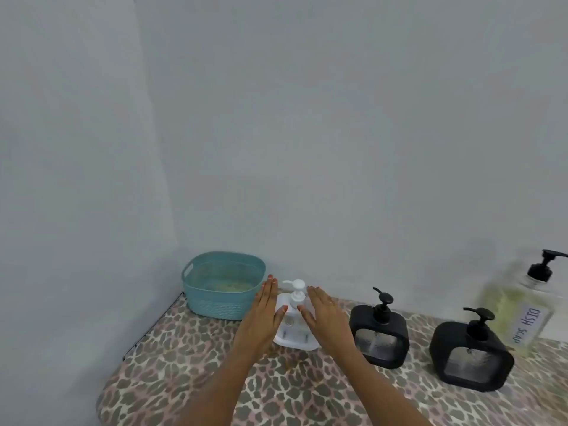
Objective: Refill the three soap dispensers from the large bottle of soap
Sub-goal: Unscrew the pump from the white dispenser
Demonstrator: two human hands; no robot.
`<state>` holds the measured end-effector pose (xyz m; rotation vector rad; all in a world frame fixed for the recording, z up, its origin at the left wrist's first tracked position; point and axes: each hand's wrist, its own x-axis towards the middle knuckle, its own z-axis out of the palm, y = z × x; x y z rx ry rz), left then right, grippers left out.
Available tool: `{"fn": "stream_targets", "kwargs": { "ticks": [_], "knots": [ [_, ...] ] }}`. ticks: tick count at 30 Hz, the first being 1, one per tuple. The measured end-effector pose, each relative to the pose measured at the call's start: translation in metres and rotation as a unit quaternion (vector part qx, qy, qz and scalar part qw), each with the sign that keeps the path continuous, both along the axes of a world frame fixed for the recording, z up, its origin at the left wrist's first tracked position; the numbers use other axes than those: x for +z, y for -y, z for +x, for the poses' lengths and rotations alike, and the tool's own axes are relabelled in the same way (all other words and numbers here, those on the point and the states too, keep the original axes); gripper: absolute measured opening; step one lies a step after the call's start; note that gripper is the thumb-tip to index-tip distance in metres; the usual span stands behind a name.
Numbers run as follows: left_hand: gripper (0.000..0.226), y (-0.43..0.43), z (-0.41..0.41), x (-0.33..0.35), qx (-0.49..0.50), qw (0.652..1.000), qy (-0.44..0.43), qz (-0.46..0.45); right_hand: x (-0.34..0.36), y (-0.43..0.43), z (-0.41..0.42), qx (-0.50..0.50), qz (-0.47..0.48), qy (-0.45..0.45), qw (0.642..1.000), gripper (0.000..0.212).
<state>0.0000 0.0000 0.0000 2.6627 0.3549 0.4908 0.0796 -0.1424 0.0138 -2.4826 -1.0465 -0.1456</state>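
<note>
Both hands reach forward with fingers straight and held together, grasping nothing: the left hand [265, 315] and the right hand [326, 318] stand on edge on either side of the white dispenser [295, 332], palms facing each other. Each thumb tip lies against or just in front of the dispenser's upper body; whether the palms themselves touch its sides cannot be told.

The white dispenser stands upright on the desk [184, 379], which is covered in a leopard-print pattern, close to the grey wall [307, 133]. Its pump top [297, 291] rises between the fingertips and looks doubled or blurred, so its exact shape is hard to make out. The hands hide both flanks of its body.

Just left of the left hand sits a teal basket [215, 302] with a handle slot in its rim; something pale lies in its bottom, too indistinct to name. To the right of the right hand stand two black dispensers with black pumps, the nearer black dispenser [379, 336] just beside the right wrist, the farther black dispenser [470, 356] further right and nearer the camera. Each has a clear window in front.

Behind the farther one stands the large bottle [510, 302], clear with yellowish liquid, a black pump and a label [527, 325] reading DISH SOAP. Its right side and pump spout are cut off by the frame edge.
</note>
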Motion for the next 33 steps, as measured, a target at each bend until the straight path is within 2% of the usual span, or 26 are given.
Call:
{"fn": "stream_targets", "kwargs": {
  "ticks": [3,8,11,16,21,26,33],
  "knots": [
    [0.06,-0.009,0.011,-0.007,-0.059,0.995,-0.031,-0.08,-0.005,-0.012,0.007,-0.002,0.086,-0.017,0.996,0.045],
    [0.06,-0.019,0.023,-0.013,-0.092,0.988,-0.03,-0.12,-0.004,-0.026,0.014,-0.009,0.15,-0.031,0.988,0.035],
    [0.059,-0.024,0.025,-0.013,-0.098,0.984,-0.044,-0.144,0.0,-0.028,0.017,-0.001,0.168,-0.081,0.982,0.034],
    [0.058,-0.03,0.025,-0.003,-0.12,0.966,-0.022,-0.228,0.011,-0.028,0.024,0.0,0.141,-0.138,0.98,0.038],
    [0.058,-0.039,0.026,0.003,-0.132,0.933,-0.019,-0.334,0.014,-0.03,0.026,0.004,0.113,-0.139,0.984,0.035],
    [0.053,-0.041,0.027,0.006,-0.145,0.923,-0.024,-0.354,0.014,-0.03,0.026,0.015,0.117,-0.136,0.984,0.033],
    [0.056,-0.04,0.029,0.01,-0.15,0.93,-0.037,-0.333,0.018,-0.03,0.029,0.041,0.108,-0.131,0.985,0.033]
  ]
}}
